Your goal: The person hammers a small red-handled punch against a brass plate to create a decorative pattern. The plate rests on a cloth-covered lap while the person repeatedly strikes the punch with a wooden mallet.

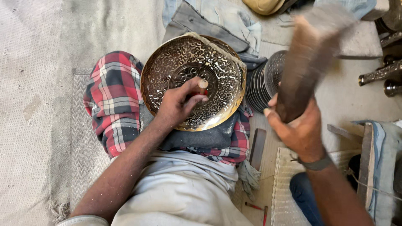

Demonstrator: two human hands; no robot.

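A round brass plate (193, 81), covered in fine engraved scrollwork, lies tilted on the person's lap, propped on a dark cloth over a red checked wrap (113, 104), with a frayed strip of padding along its upper rim. The left hand (178, 104) is closed around a short punch (203, 85), pinching it between thumb and fingers so its tip stands on the plate just right of the central medallion. The right hand (299, 127) is clenched around the base of a heavy wooden mallet (312, 58), raised well above and to the right of the plate and blurred with motion. The main risk, as I judge it, is a strike that lands off the small punch head: the fingers wrap close beneath it, so a glancing blow could hit the knuckles or thumb. A skewed hit could also make the tip skid across the polished metal and scar the finished pattern. Since the plate rests on soft cloth over a knee and not on a firm desk, it could rock or slide under the blow. Near the right knee a stack of similar plates (268, 79) stands on edge on the floor, and small red-handled tools (259, 210) lie on the floor below.
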